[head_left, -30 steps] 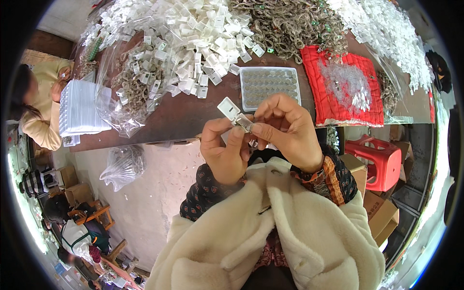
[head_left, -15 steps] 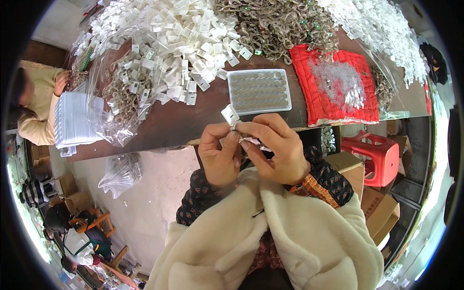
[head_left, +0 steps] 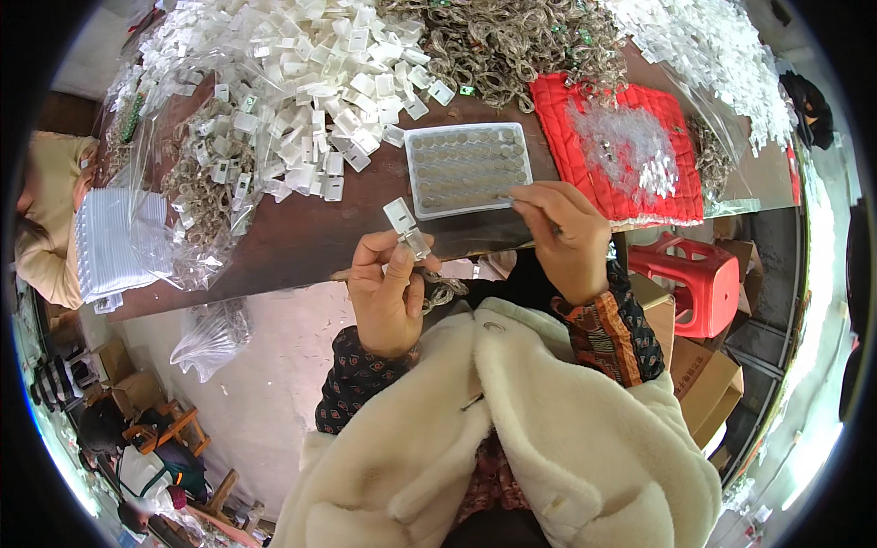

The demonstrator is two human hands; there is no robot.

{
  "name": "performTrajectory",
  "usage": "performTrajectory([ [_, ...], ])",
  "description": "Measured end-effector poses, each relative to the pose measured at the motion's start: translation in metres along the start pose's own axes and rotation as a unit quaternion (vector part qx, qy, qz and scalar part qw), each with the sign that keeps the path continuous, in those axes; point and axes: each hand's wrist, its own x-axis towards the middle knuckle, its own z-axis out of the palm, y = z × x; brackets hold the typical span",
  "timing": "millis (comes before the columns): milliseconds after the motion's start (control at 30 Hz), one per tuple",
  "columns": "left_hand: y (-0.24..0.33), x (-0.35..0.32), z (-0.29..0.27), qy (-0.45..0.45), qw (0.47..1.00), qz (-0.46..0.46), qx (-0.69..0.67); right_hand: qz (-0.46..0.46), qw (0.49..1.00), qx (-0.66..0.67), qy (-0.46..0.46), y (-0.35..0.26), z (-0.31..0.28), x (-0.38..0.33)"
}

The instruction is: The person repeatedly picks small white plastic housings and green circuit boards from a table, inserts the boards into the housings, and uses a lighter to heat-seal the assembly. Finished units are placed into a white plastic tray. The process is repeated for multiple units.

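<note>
My left hand (head_left: 385,301) pinches a small white plastic case (head_left: 399,217) between thumb and fingers. The case hangs open in two hinged parts, tilted, above the table's front edge. A looped bundle of thin wire (head_left: 446,290) dangles beside the palm. My right hand (head_left: 574,242) is at the lower right corner of a white tray (head_left: 411,175) with rows of round, flat button cells in it. Its thumb and fingertips are closed together over the tray's rim; what they hold, if anything, is too small to make out.
White cases (head_left: 320,91) lie heaped at the back left, beside piles of coiled wire (head_left: 521,46). A red cloth (head_left: 548,119) with clear plastic bits lies right of the tray. Stacked white trays (head_left: 119,242) and a person's sleeve (head_left: 55,269) are at the left; a red stool (head_left: 713,292) stands right.
My hands were together at the case; the right hand has moved away to the tray. My left hand keeps the case, now open, and the wire bundle shows below it.
</note>
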Motion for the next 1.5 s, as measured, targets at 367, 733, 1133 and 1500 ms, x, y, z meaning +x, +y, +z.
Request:
performTrajectory([
  [367,-0.008,0.005,0.005,-0.006,0.997,-0.048,-0.064,-0.079,0.985,-0.132,-0.073,0.004,0.018,0.014],
  [733,-0.008,0.005,0.013,-0.049,0.997,-0.030,-0.041,-0.038,0.987,0.025,-0.153,-0.045,0.011,0.008],
  [1133,0.000,-0.001,0.016,-0.046,0.996,-0.065,-0.034,-0.033,0.990,0.083,-0.113,-0.053,0.002,0.009],
  [1500,-0.003,0.005,0.008,-0.034,0.996,-0.064,-0.052,-0.065,0.996,0.015,-0.062,-0.025,0.014,0.011],
])
